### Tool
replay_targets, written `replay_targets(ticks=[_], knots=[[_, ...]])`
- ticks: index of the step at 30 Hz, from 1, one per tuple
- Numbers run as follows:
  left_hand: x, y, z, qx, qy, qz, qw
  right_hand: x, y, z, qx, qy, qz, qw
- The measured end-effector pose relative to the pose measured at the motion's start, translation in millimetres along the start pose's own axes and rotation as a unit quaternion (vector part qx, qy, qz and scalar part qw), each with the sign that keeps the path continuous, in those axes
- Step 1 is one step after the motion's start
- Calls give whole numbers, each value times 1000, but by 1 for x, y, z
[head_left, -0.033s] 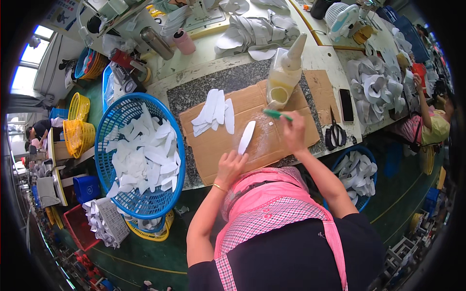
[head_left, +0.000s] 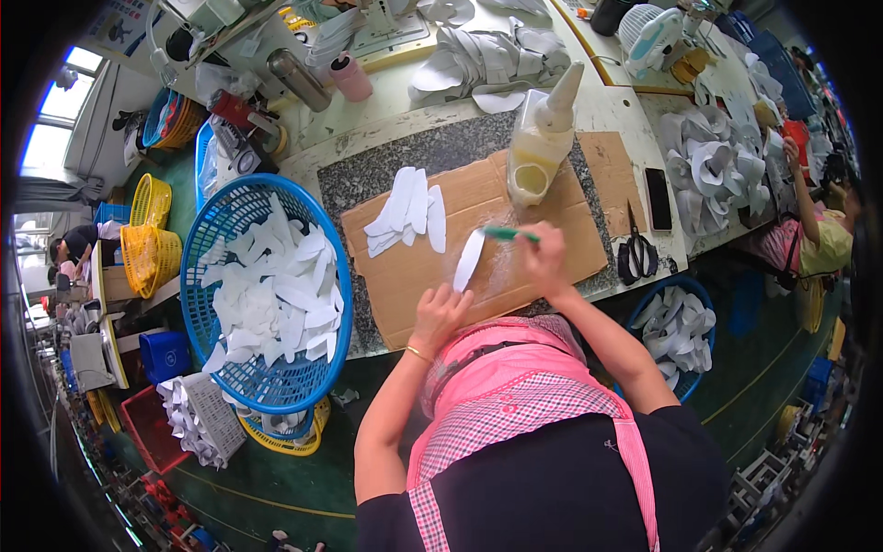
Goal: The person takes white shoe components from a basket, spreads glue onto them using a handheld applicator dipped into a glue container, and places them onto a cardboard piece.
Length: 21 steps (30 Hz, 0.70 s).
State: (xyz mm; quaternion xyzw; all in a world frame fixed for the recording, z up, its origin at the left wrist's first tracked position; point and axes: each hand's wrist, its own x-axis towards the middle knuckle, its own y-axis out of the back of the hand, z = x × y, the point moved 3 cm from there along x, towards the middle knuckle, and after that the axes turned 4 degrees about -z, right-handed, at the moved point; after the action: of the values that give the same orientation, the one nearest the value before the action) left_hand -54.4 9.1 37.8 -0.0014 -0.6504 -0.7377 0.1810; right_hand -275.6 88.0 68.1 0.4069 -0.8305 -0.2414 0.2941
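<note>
A narrow white leaf-shaped piece [head_left: 468, 261] lies on a brown cardboard sheet [head_left: 395, 285]. My left hand [head_left: 441, 313] has its fingertips at the near end of this piece, pinching or pressing it. My right hand [head_left: 546, 258] grips a green-handled brush [head_left: 513, 235]. Its tip is at the far end of the white piece and appears to touch it. Several similar white pieces [head_left: 405, 210] lie overlapped to the left on the cardboard. Behind the brush, a translucent bottle [head_left: 543, 143] with a tall spout and a round opening holds yellowish liquid.
At the left stands a blue basket [head_left: 195, 304] full of white pieces. Black scissors [head_left: 636, 258] and a phone [head_left: 658, 200] lie right of the cardboard. A pink cup [head_left: 349, 78] and a steel flask [head_left: 299, 79] stand at the back. Another person [head_left: 809, 230] works at far right.
My right hand has moved a little left with the brush, whose tip has come to the far end of the white piece. My left hand has stayed in place.
</note>
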Motion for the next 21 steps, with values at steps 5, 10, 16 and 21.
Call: replay_targets(ticks=[5,10,16,21], knots=[[-1,-16,3,-2,-27,-16,999,-15,-36,1,-10,109,-140,984],[4,-10,-4,-36,4,61,997,-4,-33,-2,-88,152,-102,979],[3,-4,-15,-24,-21,108,994,-22,-26,-8,-32,154,-168,973],[13,-2,-31,-22,-8,72,997,23,-1,28,-119,56,-9,991]])
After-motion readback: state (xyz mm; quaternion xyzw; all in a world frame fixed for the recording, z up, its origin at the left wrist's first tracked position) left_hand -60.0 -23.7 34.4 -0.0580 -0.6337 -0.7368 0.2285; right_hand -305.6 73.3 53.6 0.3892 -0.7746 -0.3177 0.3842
